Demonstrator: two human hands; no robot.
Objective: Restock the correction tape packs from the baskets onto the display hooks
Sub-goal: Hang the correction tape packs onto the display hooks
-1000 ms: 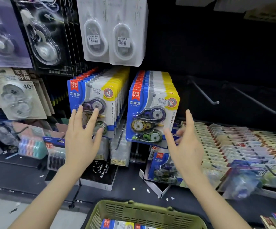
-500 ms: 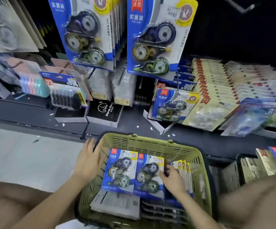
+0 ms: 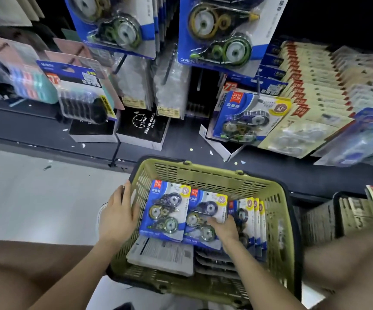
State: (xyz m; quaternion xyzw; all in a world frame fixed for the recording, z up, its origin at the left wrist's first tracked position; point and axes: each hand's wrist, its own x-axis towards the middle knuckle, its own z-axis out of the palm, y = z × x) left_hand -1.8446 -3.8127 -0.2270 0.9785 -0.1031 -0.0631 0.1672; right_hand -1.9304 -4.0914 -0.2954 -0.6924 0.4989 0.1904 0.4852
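As the left hand [image 3: 118, 217], fingers straight, touches the green basket [image 3: 203, 173], the right hand [image 3: 224, 229] lays bent fingers on a correction tape pack [image 3: 201, 209] inside, grip unclear; it may slip, or jam among the crowded hung packs [image 3: 216, 30] beyond.

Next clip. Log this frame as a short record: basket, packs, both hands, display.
basket: green, below the shelf edge, between the person's knees
left pack: lies face up in the basket
right pack: face up beside it, edges overlapping
upright packs: row standing near the basket's right wall
left hand: fingers straight, at the basket's left wall
right hand: on the right pack; hold unclear
hanging packs: two stacks above the shelf
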